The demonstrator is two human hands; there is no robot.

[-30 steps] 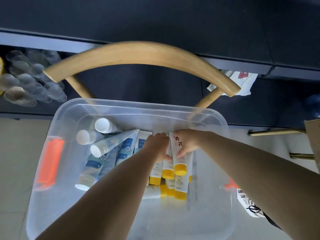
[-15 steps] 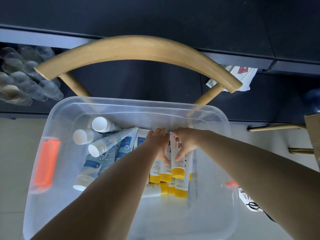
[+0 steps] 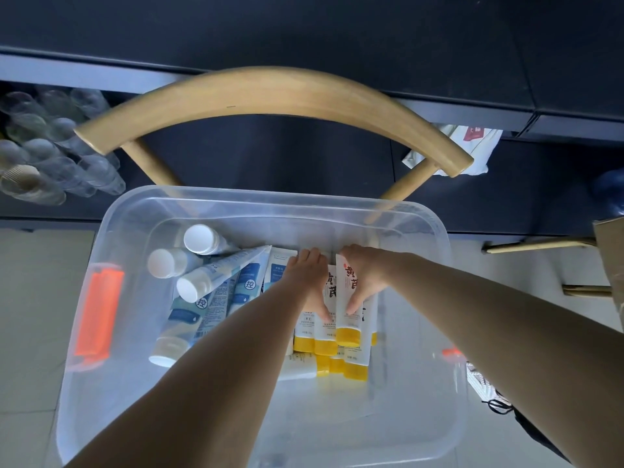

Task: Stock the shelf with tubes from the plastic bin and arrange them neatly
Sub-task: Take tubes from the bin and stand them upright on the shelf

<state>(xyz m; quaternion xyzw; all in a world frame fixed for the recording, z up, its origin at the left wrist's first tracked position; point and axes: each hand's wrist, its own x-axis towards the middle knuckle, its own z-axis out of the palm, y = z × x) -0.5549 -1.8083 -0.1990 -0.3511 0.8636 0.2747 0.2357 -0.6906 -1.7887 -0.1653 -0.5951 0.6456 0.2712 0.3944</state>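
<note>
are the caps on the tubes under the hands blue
No, the tubes under the left hand and right hand have yellow caps.

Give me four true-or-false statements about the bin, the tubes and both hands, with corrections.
1. Both hands are inside the clear plastic bin. True.
2. The right hand grips a yellow-capped tube. True.
3. The left hand holds a white-capped tube. False: it is on the yellow-capped tubes; the white-capped ones lie apart, to its left.
4. The bin rests on a table. False: it sits on a wooden chair.
</note>
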